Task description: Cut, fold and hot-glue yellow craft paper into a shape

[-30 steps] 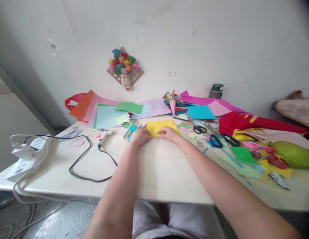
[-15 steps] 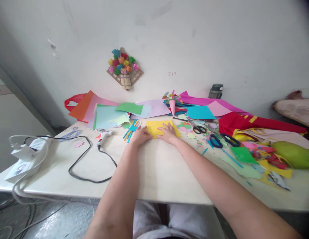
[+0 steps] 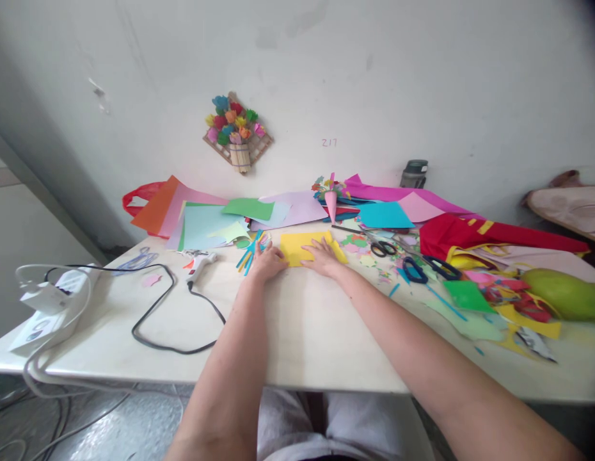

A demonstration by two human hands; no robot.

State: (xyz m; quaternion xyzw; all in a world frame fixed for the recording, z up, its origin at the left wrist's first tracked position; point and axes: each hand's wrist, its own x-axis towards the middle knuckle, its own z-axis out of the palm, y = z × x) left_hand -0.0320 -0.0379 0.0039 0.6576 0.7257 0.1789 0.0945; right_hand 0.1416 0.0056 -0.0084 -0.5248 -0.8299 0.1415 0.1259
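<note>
Partly covered, the yellow paper (image 3: 295,242) lies under the loosely spread, ungripping fingers of the right hand (image 3: 324,260), while the left hand (image 3: 267,263) has bent fingers at its left edge, too indistinct to tell whether they pinch it, with blue strips (image 3: 250,253) just left of them.

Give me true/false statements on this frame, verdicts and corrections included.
1. The right hand is spread on the yellow paper. True.
2. The glue gun is in the left hand. False: it lies on the table, to that hand's left.
3. The power strip sits toward the table's left end. True.
4. The flower decoration lies flat on the table. False: it is up on the wall.
5. The blue-handled scissors are right of the right hand. True.
</note>
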